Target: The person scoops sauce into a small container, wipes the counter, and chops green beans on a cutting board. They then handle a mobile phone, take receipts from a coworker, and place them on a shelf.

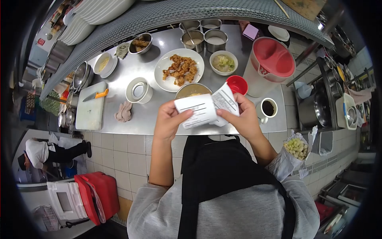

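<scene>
Both hands hold printed paper slips up over the near edge of the steel table. My left hand [172, 118] is closed on a white order slip [195, 104] with its thumb across the front. In my right hand [243, 115] a second, folded slip [226, 99] is pinched, overlapping the first. The print is too small to read. Behind the slips a metal bowl [193, 88] is partly hidden. Beyond it stands a white plate of fried pieces [181, 71]. A red bowl [237, 84] sits just past my right hand, and a white mug of dark liquid [267, 108] is to its right.
On the left lie a cutting board [90, 113], an orange-handled knife [96, 95] and a crumpled glove [123, 112]. A red-lidded pitcher [272, 65] stands at the right. Metal tins [215, 39] line the back beneath a shelf [159, 20]. Another person [43, 153] works at far left.
</scene>
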A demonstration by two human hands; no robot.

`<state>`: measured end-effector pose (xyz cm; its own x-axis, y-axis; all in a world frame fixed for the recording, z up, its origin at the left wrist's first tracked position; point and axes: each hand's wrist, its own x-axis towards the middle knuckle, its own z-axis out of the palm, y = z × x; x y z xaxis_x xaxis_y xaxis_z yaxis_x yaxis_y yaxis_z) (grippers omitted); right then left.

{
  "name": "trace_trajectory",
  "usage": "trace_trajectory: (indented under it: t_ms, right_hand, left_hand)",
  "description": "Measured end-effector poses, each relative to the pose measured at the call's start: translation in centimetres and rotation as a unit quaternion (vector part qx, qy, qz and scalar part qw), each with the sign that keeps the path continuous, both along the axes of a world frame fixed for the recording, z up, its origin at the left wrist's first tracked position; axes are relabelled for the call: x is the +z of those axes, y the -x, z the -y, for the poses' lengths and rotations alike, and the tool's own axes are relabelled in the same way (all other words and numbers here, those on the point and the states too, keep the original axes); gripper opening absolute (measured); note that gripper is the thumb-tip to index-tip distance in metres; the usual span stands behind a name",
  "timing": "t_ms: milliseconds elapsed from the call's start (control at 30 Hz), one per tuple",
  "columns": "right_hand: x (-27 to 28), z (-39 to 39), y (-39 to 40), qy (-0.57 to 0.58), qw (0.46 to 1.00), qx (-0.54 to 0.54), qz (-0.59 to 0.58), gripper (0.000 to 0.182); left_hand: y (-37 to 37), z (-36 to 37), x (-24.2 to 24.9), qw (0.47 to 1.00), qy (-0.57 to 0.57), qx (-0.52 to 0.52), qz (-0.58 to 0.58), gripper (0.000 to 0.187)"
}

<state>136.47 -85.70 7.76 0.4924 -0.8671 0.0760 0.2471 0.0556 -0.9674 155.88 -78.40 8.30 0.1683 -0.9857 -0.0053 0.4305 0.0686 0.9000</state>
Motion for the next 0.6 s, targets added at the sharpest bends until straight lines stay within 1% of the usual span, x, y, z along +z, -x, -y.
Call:
trace_trajectory:
  t_ms: [67, 167, 200, 233, 267, 300, 333, 367, 400, 433, 467, 500, 533, 567, 600]
  right_hand:
    - [0.2, 0.0, 0.0, -0.005, 1.0, 0.0, -0.006, 0.022]
    - [0.5, -0.1, -0.1, -0.03, 0.999, -0.003, -0.012, 0.023]
    - [0.2, 0.0, -0.1, -0.037, 0.999, 0.002, -0.009, 0.024]
    - [-0.1, 0.0, -0.1, -0.044, 0.999, 0.006, -0.006, 0.025]
    - [-0.1, 0.0, -0.1, -0.044, 0.999, 0.006, -0.008, 0.025]
    - [-0.2, 0.0, -0.2, -0.054, 0.998, 0.032, -0.027, 0.028]
    - [-0.2, -0.1, -0.2, -0.065, 0.995, 0.057, -0.046, 0.03]
    - [-0.1, -0.2, -0.2, -0.065, 0.995, 0.056, -0.047, 0.03]
    - [0.0, -0.5, -0.2, -0.048, 0.998, 0.046, -0.005, 0.032]
    - [0.2, -0.7, -0.3, -0.031, 0.998, 0.036, 0.037, 0.034]
    - [0.4, -0.6, -0.3, -0.03, 0.998, 0.034, 0.037, 0.034]
    - [0.8, -0.6, -0.3, 0.001, 0.998, 0.007, 0.057, 0.037]
    - [0.9, -0.5, -0.3, 0.031, 0.996, -0.021, 0.077, 0.04]
    - [1.0, -0.4, -0.3, 0.032, 0.996, -0.024, 0.077, 0.04]
    - [1.0, -0.2, -0.3, 0.048, 0.993, -0.041, 0.101, 0.043]
  left_hand:
    - [0.1, 0.6, 0.0, 0.999, 0.003, -0.018, 0.038, 0.022]
    - [0.2, 0.9, 0.1, 0.998, 0.0, -0.012, 0.067, 0.019]
    - [0.3, 1.0, 0.0, 0.995, 0.007, -0.005, 0.101, 0.019]
    - [0.5, 1.2, 0.1, 0.995, 0.007, -0.004, 0.099, 0.019]
    - [0.6, 1.3, 0.2, 0.993, 0.025, -0.028, 0.116, 0.019]
    - [0.7, 1.4, 0.3, 0.989, 0.042, -0.053, 0.133, 0.019]
    - [0.6, 1.3, 0.0, 0.989, 0.042, -0.054, 0.132, 0.019]
    - [0.3, 1.1, -0.5, 0.991, 0.006, -0.073, 0.115, 0.02]
    - [0.0, 1.0, -0.9, 0.99, -0.03, -0.093, 0.098, 0.021]
    - [-0.1, 1.0, -1.1, 0.99, -0.029, -0.095, 0.098, 0.021]
    - [-0.2, 1.1, -1.2, 0.999, 0.013, -0.05, -0.005, 0.023]
    - [-0.4, 1.2, -1.5, 0.993, 0.055, -0.004, -0.108, 0.025]
    - [-1.2, 1.0, -1.8, 0.989, 0.058, -0.001, -0.139, 0.029]
    - [-1.6, 0.8, -1.9, 0.989, 0.059, -0.004, -0.139, 0.029]
    - [-1.8, 0.7, -2.0, 0.982, 0.073, 0.029, -0.17, 0.03]
